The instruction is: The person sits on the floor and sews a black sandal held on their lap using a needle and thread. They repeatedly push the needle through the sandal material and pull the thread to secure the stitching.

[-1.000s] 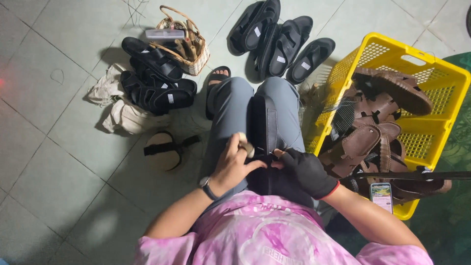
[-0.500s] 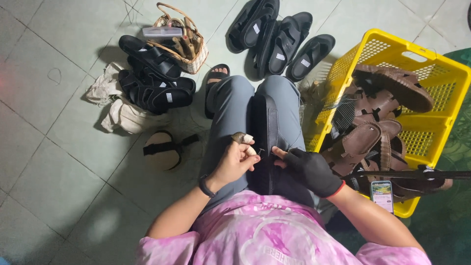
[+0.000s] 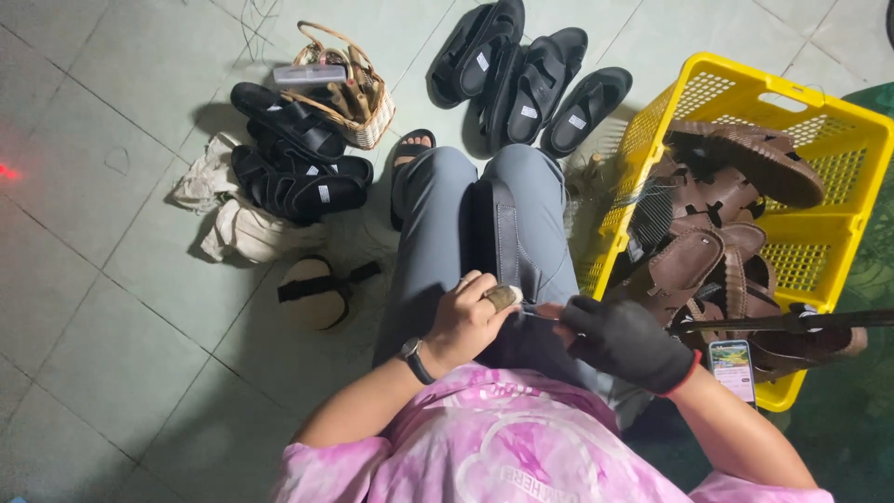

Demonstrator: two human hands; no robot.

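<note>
Lower centre: bare left hand (image 3: 468,319), thumb taped, and black-gloved right hand (image 3: 618,337), both pinched narrow on a black sandal (image 3: 495,233) lying along the lap. Right: yellow crate (image 3: 843,149) of brown sandals (image 3: 722,210). Top: black sandals (image 3: 531,70), woven basket (image 3: 349,88).

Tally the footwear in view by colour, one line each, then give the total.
Black sandals on the floor at top: 3
Black sandals beside the woven basket: 3
Dark sandal on the lap: 1
Brown sandals in the yellow crate: about 5; they overlap, so the count is rough
Total: about 12
</note>
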